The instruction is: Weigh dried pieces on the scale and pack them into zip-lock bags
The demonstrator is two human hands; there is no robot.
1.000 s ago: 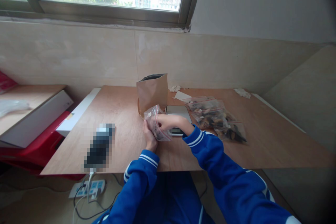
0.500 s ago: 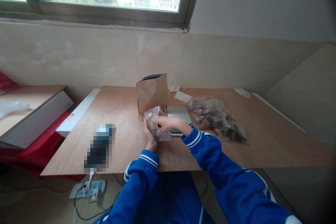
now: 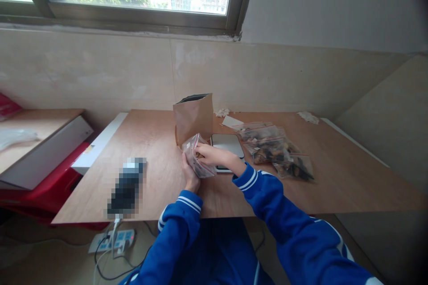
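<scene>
A clear zip bag (image 3: 204,170) with a red seal line is held tilted above the table. My left hand (image 3: 190,178) is wrapped around its left side. At the bag's mouth is my right hand (image 3: 214,154), its fingers curled together. A small brownish bit shows by those fingertips, too small to name. Just behind the bag stands an upright brown paper pouch (image 3: 194,118), open at the top. A flat scale with a silver plate (image 3: 227,143) lies beyond my right hand, partly covered by it.
Several filled zip bags (image 3: 267,144) are piled right of the scale. A white card (image 3: 232,122) and crumpled tissue (image 3: 222,112) lie behind it. On the left is a pixelated dark device (image 3: 125,191) with a cable. A power strip (image 3: 113,239) is below the table (image 3: 160,191).
My right hand has drawn back slightly from inside the bag, so more of its fingers shows at the mouth. The left hand still grips the bag, which has shifted only a little.
</scene>
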